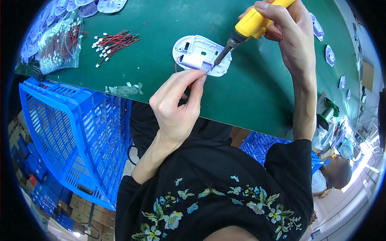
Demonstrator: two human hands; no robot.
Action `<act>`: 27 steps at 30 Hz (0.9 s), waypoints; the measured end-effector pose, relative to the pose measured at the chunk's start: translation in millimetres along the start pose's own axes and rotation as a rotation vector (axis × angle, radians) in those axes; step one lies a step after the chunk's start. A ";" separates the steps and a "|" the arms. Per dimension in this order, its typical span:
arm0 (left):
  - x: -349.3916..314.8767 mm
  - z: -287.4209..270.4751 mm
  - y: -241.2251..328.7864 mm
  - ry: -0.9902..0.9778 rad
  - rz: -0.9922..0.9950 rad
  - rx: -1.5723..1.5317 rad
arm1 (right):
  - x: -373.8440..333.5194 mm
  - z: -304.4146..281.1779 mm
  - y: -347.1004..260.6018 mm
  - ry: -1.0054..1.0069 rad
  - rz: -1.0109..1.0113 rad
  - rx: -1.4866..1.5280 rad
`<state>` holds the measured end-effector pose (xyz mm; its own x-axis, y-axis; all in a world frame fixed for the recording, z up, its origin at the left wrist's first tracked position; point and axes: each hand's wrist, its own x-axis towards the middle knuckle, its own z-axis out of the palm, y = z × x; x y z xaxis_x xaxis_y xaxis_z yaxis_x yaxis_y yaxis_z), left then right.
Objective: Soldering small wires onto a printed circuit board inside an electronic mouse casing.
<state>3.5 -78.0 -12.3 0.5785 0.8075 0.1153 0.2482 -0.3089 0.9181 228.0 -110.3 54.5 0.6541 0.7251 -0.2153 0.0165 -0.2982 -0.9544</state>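
Note:
A white oval plastic housing (197,47) lies open side up on the green table, with a white cylindrical part (191,61) in it. From its left side a red wire (176,64) runs down behind my left hand (177,102). That hand pinches at the housing's lower edge, thumb against forefinger; what is between the fingertips is too small to make out. My right hand (287,34) is wrapped round a yellow soldering iron (251,23), tilted down to the left. Its metal tip meets the housing's inside, just above my left fingertips.
Left on the table lie red-and-black wires with white connectors (114,45), a clear bag of similar ones (60,48) and stacked white housings (32,38). A blue crate (72,100) stands left. At right are white parts (329,55), a green spool (330,109) and another person (337,172).

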 end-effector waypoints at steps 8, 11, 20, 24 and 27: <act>0.4 1.5 -1.4 0.008 0.015 -0.007 | -0.2 0.1 -2.7 0.026 0.015 -0.056; 0.6 1.8 -0.9 0.009 0.007 0.000 | -2.0 1.0 -3.5 0.030 -0.027 -0.067; 0.9 3.9 -5.0 0.026 0.067 0.022 | -12.4 0.5 -13.5 -0.034 -0.104 -0.019; 0.1 3.5 -4.7 0.026 0.057 0.027 | -13.3 2.4 -15.1 -0.034 -0.101 -0.007; 0.3 3.2 -3.9 0.020 0.066 0.021 | -13.7 2.0 -14.4 -0.023 -0.090 -0.023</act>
<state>5.2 -78.2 -17.1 0.5785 0.7950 0.1827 0.2269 -0.3720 0.9001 217.3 -114.7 70.8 0.6316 0.7637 -0.1336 0.0917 -0.2447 -0.9652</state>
